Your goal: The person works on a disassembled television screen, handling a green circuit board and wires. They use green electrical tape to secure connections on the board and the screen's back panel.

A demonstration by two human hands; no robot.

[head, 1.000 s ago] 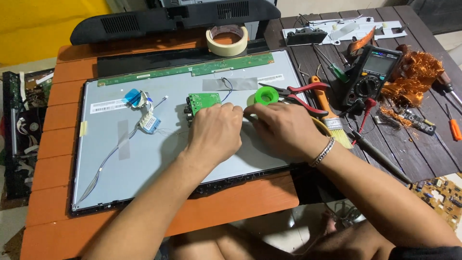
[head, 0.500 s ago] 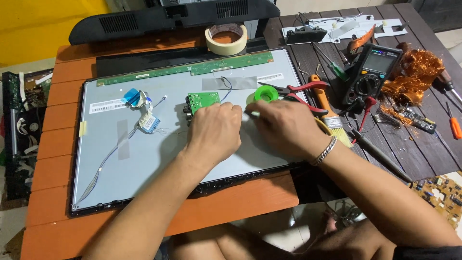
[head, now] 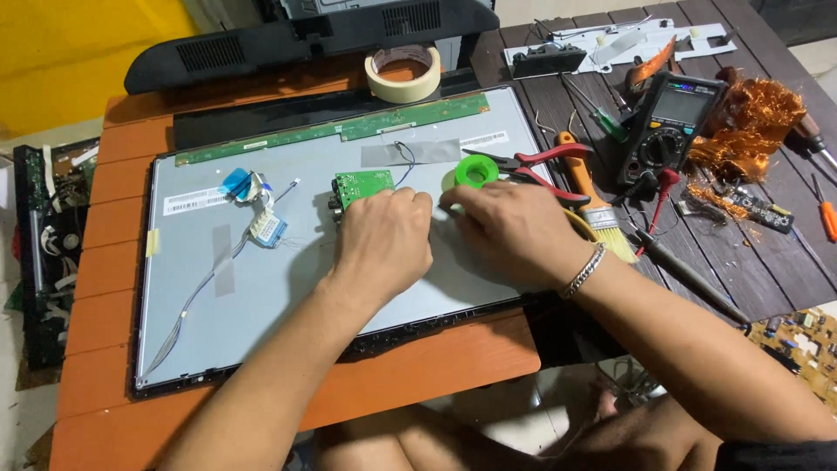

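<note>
A large grey display panel (head: 261, 305) lies back-up on an orange table. My left hand (head: 384, 244) rests on it with curled fingers, just below a small green circuit board (head: 362, 185) with thin wires. My right hand (head: 514, 231), with a bracelet on its wrist, is beside it; its fingertips meet the left hand's knuckles, close under a green spool (head: 475, 172). Anything between the fingers is hidden. A long green strip board (head: 340, 131) runs along the panel's top edge, and flat ribbon cables (head: 257, 209) lie at the left.
Red-handled pliers (head: 545, 161), an orange-handled brush (head: 593, 201), a multimeter (head: 671, 122) with probes, tangled copper wire (head: 750, 113) and screwdrivers (head: 824, 209) crowd the dark table at right. A tape roll (head: 403, 72) and black plastic housing (head: 305, 35) sit behind the panel.
</note>
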